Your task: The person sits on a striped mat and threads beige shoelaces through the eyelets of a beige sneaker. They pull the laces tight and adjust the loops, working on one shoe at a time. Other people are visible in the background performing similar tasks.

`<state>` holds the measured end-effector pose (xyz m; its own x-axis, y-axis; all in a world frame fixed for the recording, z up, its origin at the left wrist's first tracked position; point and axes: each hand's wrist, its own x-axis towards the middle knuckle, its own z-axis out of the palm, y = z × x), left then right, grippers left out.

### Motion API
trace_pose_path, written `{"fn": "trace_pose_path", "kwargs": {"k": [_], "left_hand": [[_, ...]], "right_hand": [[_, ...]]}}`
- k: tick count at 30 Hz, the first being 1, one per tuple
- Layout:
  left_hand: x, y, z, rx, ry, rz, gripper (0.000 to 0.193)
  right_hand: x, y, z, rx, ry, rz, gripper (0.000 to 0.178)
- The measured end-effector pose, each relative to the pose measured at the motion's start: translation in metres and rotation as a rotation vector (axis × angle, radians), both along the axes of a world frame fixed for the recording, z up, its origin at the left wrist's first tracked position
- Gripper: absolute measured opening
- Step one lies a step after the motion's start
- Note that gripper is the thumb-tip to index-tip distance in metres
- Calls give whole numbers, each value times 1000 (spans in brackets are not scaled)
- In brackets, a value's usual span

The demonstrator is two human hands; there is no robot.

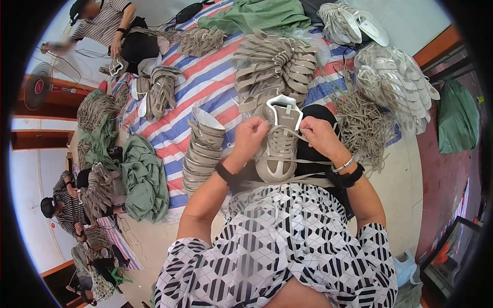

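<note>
A beige and brown shoe upper with a white-edged collar rests in front of me, its toe pointing toward my body. A flat beige shoelace is threaded through its eyelets, and the ends come out near the tongue. On the left side of the upper, my left hand is closed in a pinch on one end of the lace. Across from it, my right hand pinches the other end. More loose lace lies across my lap below the toe.
Left of me stands a nested stack of shoe uppers. A fanned pile of uppers lies ahead on a striped sheet. Heaped laces and plastic-wrapped uppers are on the right. Another person handles uppers at far left.
</note>
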<state>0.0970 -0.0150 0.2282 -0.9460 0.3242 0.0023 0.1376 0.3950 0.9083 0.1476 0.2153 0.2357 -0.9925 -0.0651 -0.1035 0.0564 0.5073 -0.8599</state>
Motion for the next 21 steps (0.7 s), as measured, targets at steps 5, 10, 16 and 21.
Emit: {"fn": "trace_pose_path", "kwargs": {"k": [5,10,16,21], "left_hand": [[-9,11,23,-448,536,-177,10],[-41,4,59,-274,754,-437,29],[-66,8,84,-651,665,-938,32],[-69,11,76,-610,691,-977,32]], "right_hand": [[1,1,7,230,255,44,10],[-12,9,16,537,696,344,21],[-33,13,25,668,358,628,13],[-47,7,17,583,129,527,9]]}}
